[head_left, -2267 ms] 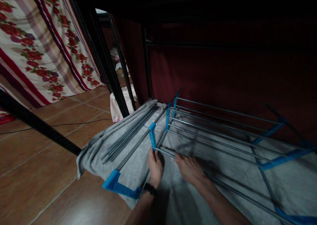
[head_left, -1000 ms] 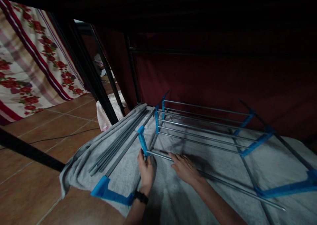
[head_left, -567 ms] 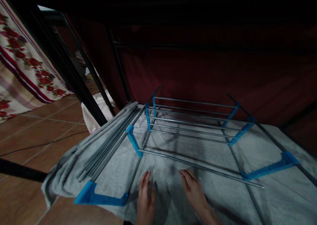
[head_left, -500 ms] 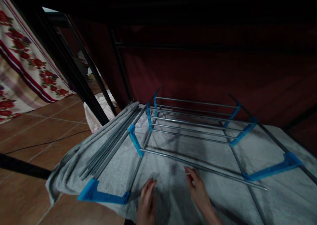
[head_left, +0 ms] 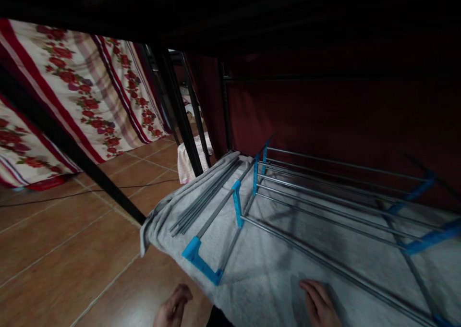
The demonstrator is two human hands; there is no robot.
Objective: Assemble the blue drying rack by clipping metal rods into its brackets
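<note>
A rack of thin metal rods (head_left: pixel 324 192) joined by blue plastic connectors (head_left: pixel 236 203) lies on a grey towel (head_left: pixel 266 269) spread on the floor. My right hand (head_left: pixel 320 304) rests flat on the towel at the bottom edge, fingers stretched, just short of the nearest rod. My left hand (head_left: pixel 172 308) hovers over the brown floor tiles left of the towel, fingers loosely curled, holding nothing. A blue corner piece (head_left: pixel 200 260) sits at the towel's near left edge, closest to the left hand.
A bundle of loose grey rods (head_left: pixel 205 197) lies along the towel's left side. Black slanted metal frame legs (head_left: pixel 180 120) stand behind. A floral red-and-white cloth (head_left: pixel 72 106) hangs at left, a dark red curtain (head_left: pixel 324 106) at the back. A thin cable (head_left: pixel 72 192) crosses the tiles.
Both hands let go of the rod and blue connector and drew back toward me. The left hand moved off the towel over the tiles. The view swung to the left.
</note>
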